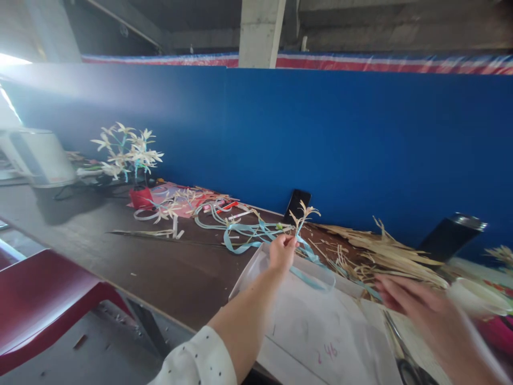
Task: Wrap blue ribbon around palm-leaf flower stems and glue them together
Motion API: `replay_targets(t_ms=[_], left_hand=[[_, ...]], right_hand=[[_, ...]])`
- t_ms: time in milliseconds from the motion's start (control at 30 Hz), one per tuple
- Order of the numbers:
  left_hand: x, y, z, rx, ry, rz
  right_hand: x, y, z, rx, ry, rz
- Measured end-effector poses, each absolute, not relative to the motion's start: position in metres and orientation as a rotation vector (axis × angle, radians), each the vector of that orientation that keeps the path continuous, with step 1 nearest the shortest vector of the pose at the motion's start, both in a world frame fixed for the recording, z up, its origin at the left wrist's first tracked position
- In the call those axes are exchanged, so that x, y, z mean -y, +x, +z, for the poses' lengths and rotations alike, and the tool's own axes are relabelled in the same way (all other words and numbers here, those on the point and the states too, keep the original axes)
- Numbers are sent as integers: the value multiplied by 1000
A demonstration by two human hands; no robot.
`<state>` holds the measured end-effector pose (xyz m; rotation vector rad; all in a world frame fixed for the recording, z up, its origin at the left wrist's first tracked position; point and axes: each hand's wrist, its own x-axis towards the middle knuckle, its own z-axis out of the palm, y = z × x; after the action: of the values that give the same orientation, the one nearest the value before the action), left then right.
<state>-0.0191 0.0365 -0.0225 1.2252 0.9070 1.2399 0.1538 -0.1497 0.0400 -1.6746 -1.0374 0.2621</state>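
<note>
My left hand (284, 251) pinches the stem of a small pale straw flower (303, 212), holding it upright above a white box lid (320, 342). A light blue ribbon (240, 248) lies in loops behind and beside this hand, and part of it hangs over the lid. My right hand (417, 305) is at the right, blurred by motion, with its fingers close together. A light blue strip runs up to its fingertips, and they seem closed on it. Dry straw leaves (385, 248) lie just beyond that hand. Scissors (406, 363) lie below it, partly hidden.
A red pot (141, 198) with finished straw flowers (132, 152) stands on the table (188, 267) at left, near a white kettle (40, 158). A phone (297, 205) leans on the blue partition (340, 139). A dark flask (452, 235) stands right. A red chair (52, 305) is at lower left.
</note>
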Motion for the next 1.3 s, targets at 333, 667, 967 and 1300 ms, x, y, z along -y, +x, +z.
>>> replay_targets(t_ms=[333, 667, 967, 1300], left_hand=[[-39, -17, -20, -804, 1207, 1254], [-38, -15, -23, -870, 1312, 1244], [-34, -15, -21, -907, 1284, 1198], [-33, -15, -21, -922, 1342, 1190]], right_hand=[[-13, 110, 9, 1302, -1468, 613], [-1, 103, 7, 1058, -1384, 881], [2, 106, 5, 1236, -1543, 609], [2, 110, 3, 1277, -1508, 554]])
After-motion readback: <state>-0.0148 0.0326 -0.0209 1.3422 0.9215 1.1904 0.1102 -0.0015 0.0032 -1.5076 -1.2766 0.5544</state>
